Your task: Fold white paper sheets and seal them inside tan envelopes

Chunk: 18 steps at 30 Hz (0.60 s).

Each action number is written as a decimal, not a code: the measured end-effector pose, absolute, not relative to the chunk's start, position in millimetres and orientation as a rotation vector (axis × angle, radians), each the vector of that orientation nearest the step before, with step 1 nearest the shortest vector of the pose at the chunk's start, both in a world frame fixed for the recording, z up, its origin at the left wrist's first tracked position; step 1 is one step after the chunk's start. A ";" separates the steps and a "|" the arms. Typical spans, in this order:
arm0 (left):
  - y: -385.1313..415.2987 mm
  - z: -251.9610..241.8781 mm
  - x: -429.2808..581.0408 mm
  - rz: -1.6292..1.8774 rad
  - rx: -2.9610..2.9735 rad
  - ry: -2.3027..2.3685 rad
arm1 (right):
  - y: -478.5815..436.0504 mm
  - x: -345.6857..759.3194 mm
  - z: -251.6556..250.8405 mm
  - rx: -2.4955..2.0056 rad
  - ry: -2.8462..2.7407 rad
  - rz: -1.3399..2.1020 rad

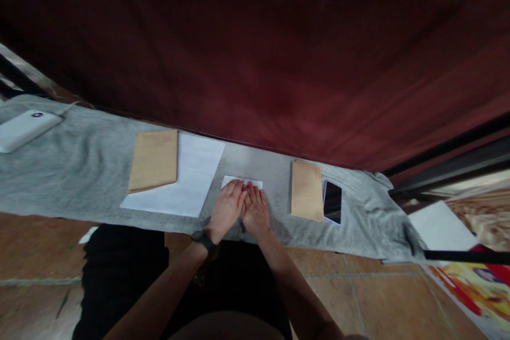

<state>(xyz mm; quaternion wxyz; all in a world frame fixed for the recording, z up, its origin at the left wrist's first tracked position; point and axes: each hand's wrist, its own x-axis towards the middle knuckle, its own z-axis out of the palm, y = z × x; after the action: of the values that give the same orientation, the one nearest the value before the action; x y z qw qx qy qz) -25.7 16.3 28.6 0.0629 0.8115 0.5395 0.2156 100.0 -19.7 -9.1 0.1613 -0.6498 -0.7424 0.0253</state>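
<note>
A folded piece of white paper (255, 183) lies on the grey cloth in front of me, mostly covered by my hands. My left hand (228, 206), with a dark watch at its wrist, presses flat on the paper, fingers stretched out. Beside it, my right hand (255, 210) also lies flat on the paper, its fingertips close to those of the left. To the left, a stack of brown envelopes (154, 160) rests on larger white sheets (195, 175). Another small pile of brown envelopes (306, 190) lies to the right.
A phone (332, 202) lies right of the smaller envelope pile. At the far left is a white device (27, 128) with a cable. The narrow surface under the grey cloth (95, 170) is bounded behind by a dark red panel (255, 64). A colourful printed bag (478, 287) is at the lower right.
</note>
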 end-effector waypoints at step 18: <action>15.4 -11.4 -27.7 0.520 2.454 1.797 | -7.4 139.4 -8.6 -2.063 -2.002 0.072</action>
<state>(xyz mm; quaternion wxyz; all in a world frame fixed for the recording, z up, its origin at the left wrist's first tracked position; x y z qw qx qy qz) -27.7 15.4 -11.4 0.0282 0.7950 0.5821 0.1685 139.4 -7.4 -8.6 0.1325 -0.7112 -0.6900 0.0247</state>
